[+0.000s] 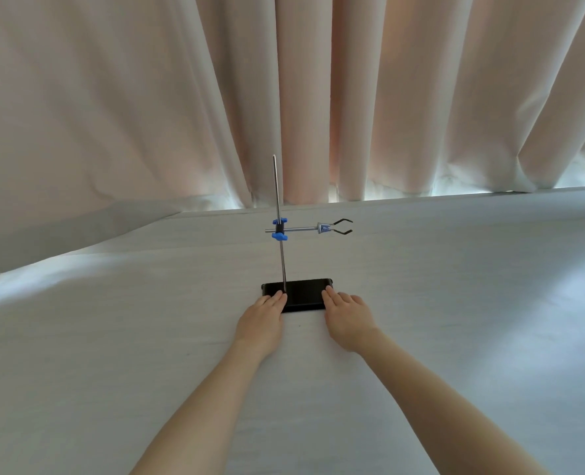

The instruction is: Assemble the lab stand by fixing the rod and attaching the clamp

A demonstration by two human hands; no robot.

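A black rectangular base (301, 293) lies on the white table. A thin metal rod (278, 207) stands upright from its left end. A blue and black boss head (279, 230) grips the rod about halfway up. From it a horizontal clamp arm reaches right and ends in open black jaws (343, 226). My left hand (262, 320) lies flat, its fingertips on the base's near left corner beside the rod's foot. My right hand (347, 320) lies flat with its fingertips on the base's near right edge. Neither hand grips anything.
The white cloth-covered table (455, 303) stretches all around the stand. Pale curtains (352, 97) hang behind the table's far edge. A fold of curtain (61, 234) drapes onto the table at the left.
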